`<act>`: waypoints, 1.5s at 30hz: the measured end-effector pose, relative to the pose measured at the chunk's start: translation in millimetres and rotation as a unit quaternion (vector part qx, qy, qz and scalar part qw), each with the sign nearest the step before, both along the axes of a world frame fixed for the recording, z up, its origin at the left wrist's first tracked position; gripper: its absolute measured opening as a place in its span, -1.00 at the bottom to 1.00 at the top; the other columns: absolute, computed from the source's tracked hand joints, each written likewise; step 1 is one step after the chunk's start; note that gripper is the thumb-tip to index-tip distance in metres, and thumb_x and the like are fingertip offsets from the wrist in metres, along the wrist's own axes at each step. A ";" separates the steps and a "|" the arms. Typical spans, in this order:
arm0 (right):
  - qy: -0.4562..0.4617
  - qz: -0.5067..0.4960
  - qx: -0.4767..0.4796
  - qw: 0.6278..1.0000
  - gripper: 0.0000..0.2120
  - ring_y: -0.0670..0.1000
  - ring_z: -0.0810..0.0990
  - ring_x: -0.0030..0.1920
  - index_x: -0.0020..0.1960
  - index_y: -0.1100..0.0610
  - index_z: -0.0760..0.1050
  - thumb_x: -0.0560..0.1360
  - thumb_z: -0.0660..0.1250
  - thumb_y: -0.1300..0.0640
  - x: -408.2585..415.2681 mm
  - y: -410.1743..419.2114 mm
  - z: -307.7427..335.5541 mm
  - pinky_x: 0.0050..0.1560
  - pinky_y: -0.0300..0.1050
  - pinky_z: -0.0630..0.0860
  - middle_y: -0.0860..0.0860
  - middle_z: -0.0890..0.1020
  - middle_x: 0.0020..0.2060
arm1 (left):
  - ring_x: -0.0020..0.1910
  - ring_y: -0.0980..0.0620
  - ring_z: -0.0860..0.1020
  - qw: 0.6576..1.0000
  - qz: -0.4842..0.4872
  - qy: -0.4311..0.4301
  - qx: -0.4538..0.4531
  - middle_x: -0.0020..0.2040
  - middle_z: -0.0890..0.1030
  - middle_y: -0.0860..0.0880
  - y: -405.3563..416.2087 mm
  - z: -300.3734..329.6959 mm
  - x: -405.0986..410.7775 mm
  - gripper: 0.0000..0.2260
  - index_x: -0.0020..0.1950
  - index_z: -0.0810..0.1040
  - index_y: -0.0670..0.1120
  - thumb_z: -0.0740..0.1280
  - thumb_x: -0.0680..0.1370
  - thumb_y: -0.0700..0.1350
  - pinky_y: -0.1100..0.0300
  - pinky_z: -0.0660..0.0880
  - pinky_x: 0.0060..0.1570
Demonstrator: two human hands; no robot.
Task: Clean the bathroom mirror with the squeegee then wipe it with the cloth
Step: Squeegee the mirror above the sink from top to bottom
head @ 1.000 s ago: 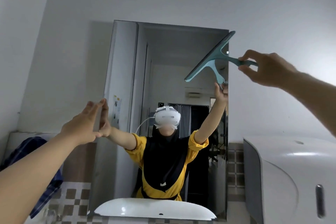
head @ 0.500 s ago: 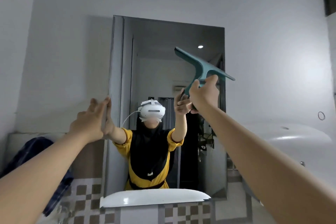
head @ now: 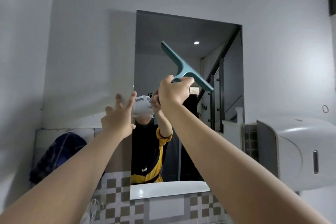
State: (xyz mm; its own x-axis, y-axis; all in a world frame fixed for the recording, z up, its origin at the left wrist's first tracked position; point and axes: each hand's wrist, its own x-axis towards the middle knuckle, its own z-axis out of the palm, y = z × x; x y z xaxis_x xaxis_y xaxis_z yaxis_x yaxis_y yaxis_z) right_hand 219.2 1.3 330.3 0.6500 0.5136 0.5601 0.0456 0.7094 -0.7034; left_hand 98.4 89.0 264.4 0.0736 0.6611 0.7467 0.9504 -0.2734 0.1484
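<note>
The rectangular bathroom mirror (head: pixel 223 71) hangs on the grey wall ahead. My right hand (head: pixel 172 92) grips the handle of a teal squeegee (head: pixel 181 64), whose blade slants from upper left to lower right across the mirror's middle. My left hand (head: pixel 118 120) is raised with fingers spread at the mirror's left edge and holds nothing. A dark blue checked cloth (head: pixel 54 154) hangs at the lower left by the wall. The mirror shows a person in a yellow and black top, partly hidden by my arms.
A white wall dispenser (head: pixel 294 151) sticks out at the right of the mirror. Brown and white checked tiles (head: pixel 116 196) run below the mirror. A white basin rim (head: pixel 169 190) is reflected at the mirror's bottom edge.
My right hand has carried the squeegee from the mirror's upper right corner down and left to its middle. My left hand's fingers have spread apart at the left edge.
</note>
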 end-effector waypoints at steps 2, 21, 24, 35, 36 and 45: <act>-0.008 -0.002 0.001 1.000 -0.88 0.07 0.60 -0.47 -0.03 0.10 0.22 0.57 0.18 0.15 -16.0 4.8 -4.9 -0.58 -0.21 0.47 0.11 0.56 -0.27 | 0.19 -0.25 0.34 1.000 -0.007 0.004 0.006 0.54 -0.07 -0.14 -0.2 -0.4 -2.4 -0.06 0.44 -0.31 0.27 0.42 0.43 0.00 -0.07 0.53 -0.08; -0.392 -0.157 -0.032 0.906 -0.76 -0.04 0.36 -0.58 0.16 0.10 0.40 0.54 0.30 0.06 58.5 3.6 -75.0 -0.54 -0.07 0.44 0.00 0.55 -0.40 | 0.46 -0.15 -0.34 0.991 -0.096 0.090 0.025 0.48 -0.41 -0.03 20.3 -65.0 -27.6 -0.06 0.43 -0.33 0.29 0.37 0.39 0.21 -0.35 -0.05 0.35; -0.469 -0.179 -0.039 0.864 -0.74 -0.10 0.35 -0.56 0.17 0.11 0.41 0.53 0.32 0.04 71.6 4.1 -76.7 -0.53 -0.19 0.32 -0.04 0.55 -0.40 | 0.46 -0.13 -0.36 0.993 -0.094 0.076 0.014 0.48 -0.42 -0.02 17.7 -67.8 -24.4 -0.07 0.41 -0.36 0.31 0.36 0.40 0.20 -0.40 -0.06 0.33; -0.586 -0.298 -0.047 0.752 -0.69 -0.08 0.38 -0.52 0.21 -0.02 0.49 0.50 0.35 -0.05 163.1 -21.0 -29.9 -0.46 -0.23 0.31 -0.18 0.40 -0.50 | 0.45 -0.14 -0.36 0.997 -0.061 0.057 -0.007 0.46 -0.46 -0.05 17.5 -71.7 -20.0 -0.06 0.36 -0.44 0.33 0.35 0.41 0.20 -0.42 0.01 0.31; -0.585 -0.302 -0.044 0.751 -0.70 -0.07 0.38 -0.53 0.20 0.00 0.51 0.49 0.37 -0.03 174.0 -23.5 -29.1 -0.47 -0.23 0.31 -0.20 0.38 -0.50 | 0.44 -0.14 -0.37 0.997 -0.058 0.058 -0.007 0.45 -0.47 -0.05 17.7 -72.0 -20.1 -0.06 0.36 -0.44 0.33 0.34 0.41 0.21 -0.42 0.00 0.31; -0.557 -0.318 -0.063 0.764 -0.72 0.16 0.47 -0.49 0.11 -0.10 0.51 0.43 0.34 -0.13 258.2 -33.2 -42.0 -0.46 -0.14 0.34 0.05 0.52 -0.50 | 0.41 -0.11 -0.40 0.997 -0.051 0.045 -0.035 0.43 -0.49 -0.02 10.5 -69.5 -14.7 -0.09 0.36 -0.43 0.35 0.33 0.43 0.17 -0.40 -0.02 0.34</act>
State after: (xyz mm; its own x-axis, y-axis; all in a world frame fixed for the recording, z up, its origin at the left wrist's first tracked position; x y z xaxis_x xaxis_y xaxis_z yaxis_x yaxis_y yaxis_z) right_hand 477.4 -31.9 288.3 -0.0545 0.3884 0.9199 0.9738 0.2244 -0.0371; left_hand 83.6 99.5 194.9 0.2080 0.6966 0.6866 0.9286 -0.3613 0.0852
